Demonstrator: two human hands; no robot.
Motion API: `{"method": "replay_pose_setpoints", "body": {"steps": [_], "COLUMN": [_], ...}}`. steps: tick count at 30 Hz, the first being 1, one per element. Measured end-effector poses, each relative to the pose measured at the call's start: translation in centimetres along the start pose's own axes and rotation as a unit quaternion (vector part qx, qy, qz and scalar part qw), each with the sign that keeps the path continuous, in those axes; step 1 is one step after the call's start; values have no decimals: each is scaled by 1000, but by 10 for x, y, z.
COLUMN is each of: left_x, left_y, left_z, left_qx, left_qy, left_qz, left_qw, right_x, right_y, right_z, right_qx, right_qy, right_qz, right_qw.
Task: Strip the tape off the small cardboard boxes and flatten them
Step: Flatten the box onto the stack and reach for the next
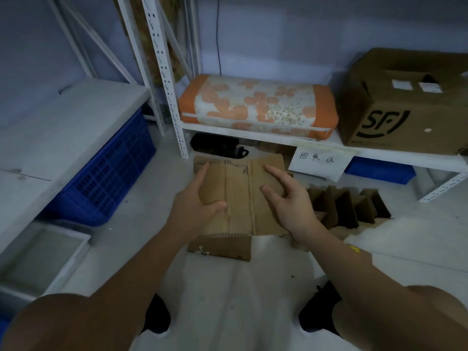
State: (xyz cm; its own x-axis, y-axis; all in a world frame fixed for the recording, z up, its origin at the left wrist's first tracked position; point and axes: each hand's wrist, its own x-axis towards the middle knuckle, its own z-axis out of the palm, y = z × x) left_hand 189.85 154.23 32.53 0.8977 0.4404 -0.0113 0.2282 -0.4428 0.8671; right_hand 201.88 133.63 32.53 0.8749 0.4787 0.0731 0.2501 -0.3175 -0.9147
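A person stands over a pale floor with both bare arms reaching forward and down. The left hand [196,198] grips the left edge of a flattened cardboard box [238,198], thumb curled over its top face. The right hand [291,198] rests on the right half with fingers spread and fairly straight, pressing rather than clasping. The cardboard lies directly ahead between the two hands, its creases and long axis running away from the person, each hand about equally near. Just right of it on the floor sits a pile of folded cardboard pieces [349,206]. Beyond stand white metal shelves [253,134] holding an orange-patterned cushion [255,105] and a large brown carton [405,102], with a blue plastic crate [106,173] to the left
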Motion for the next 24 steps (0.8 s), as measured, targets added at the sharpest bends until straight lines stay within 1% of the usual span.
{"method": "replay_pose_setpoints", "body": {"steps": [3,5,7,9,12,17,22,24], "left_x": [13,21,30,41,60,88,111,119], "left_y": [-22,-41,-64,-88,-128,-203,-278,-305], "left_z": [13,19,23,29,42,78,115,128], "left_qx": [7,0,-9,-23,6,107,102,104], "left_qy": [-6,-10,-14,-18,-41,-104,-179,-194], "left_qz": [-25,-42,-59,-87,-113,-158,-197,-207], "left_qw": [1000,999,998,996,993,976,959,953], "right_x": [7,13,21,27,32,44,57,64], "right_y": [24,43,63,85,123,190,261,287], "right_z": [20,32,40,49,70,110,148,163], "right_qx": [-41,-54,-42,-19,-18,-29,-38,-44], "right_qy": [14,5,-19,-60,-113,-97,-92,-95], "right_qz": [17,37,87,138,168,224,271,282], "right_qw": [999,998,995,988,979,969,957,954]}}
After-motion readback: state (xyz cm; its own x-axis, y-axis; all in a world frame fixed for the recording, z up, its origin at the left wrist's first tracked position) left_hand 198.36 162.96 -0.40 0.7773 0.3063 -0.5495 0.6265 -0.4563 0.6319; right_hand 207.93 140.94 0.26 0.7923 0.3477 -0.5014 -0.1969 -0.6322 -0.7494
